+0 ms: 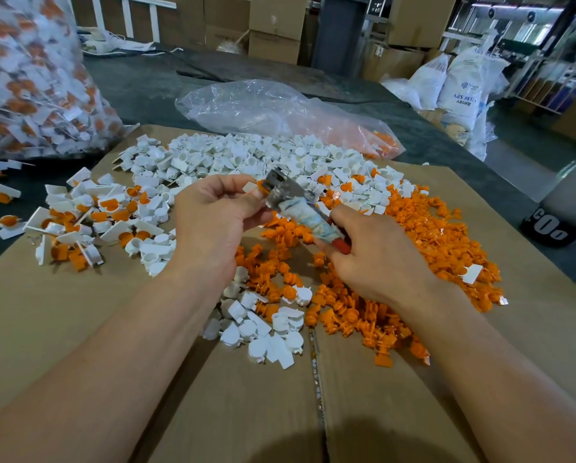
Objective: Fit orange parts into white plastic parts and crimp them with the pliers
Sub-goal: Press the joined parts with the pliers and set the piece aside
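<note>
"So, what do the hands hold?"

"The right hand (376, 259) has its fingers (324, 246) curled tight round the taped handles of the pliers (296, 203). The left hand (213, 212) pinches a white part (250, 188), orange showing at its end, right at the pliers' head, likely so the squeeze lands on the joint."

"And the loose stock?"

"Orange parts (430, 235) lie heaped beneath and right of the pliers, white parts (246, 155) just beyond them, probably for quick picking. Fitted pieces (89, 222) sit well left of the pliers, kept apart. Whether the jaws have closed, I cannot tell."
</note>
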The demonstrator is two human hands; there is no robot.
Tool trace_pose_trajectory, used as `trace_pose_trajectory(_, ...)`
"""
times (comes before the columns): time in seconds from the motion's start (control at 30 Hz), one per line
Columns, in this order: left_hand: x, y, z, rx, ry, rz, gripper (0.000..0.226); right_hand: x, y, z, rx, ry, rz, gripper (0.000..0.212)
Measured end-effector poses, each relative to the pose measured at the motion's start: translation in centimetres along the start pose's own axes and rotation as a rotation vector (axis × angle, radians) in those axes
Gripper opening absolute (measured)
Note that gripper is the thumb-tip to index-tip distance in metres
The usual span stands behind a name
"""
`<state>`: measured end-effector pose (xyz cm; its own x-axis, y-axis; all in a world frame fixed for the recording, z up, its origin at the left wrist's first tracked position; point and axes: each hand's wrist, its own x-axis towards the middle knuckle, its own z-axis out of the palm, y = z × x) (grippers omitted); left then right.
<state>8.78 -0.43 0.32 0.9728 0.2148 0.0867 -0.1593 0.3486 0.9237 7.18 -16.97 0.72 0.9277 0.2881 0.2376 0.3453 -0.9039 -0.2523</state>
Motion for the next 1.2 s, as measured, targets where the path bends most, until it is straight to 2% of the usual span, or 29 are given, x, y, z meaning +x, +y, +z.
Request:
trace_pose_trajectory(0.37,0.0,0.2,0.1,-0.067,-0.003,-0.038,0.018,0.0,0.1,0.5,0.007,0.069,-0.001,0.023)
trace_pose_trajectory(0.6,0.5,0.4,-0.2,-0.219,0.015,-0.179,0.008,0.9,2.6,0.3,-0.059,0.195,0.16,0.039)
trace_pose_trajectory(0.73,0.9,0.7,-0.6,-0.351,0.142,-0.256,0.022,1.2,4.1,0.5,-0.112,0.165,0.246,0.058)
trace_pose_trajectory(0.93,2.0,2.2,-2.6,-0.669,0.42,-0.148,0.018,1.4,5.1,0.1,-0.121,0.101,0.335,0.068)
trace_pose_trajectory(1.07,2.5,2.5,-3.8,-0.793,0.487,-0.148,0.018,1.4,5.3,0.0,-0.129,0.04,0.373,0.072)
trace_pose_trajectory(1.2,2.7,2.5,-4.2,-0.863,0.52,-0.148,0.03,1.5,5.2,0.0,-0.167,0.012,0.374,0.073)
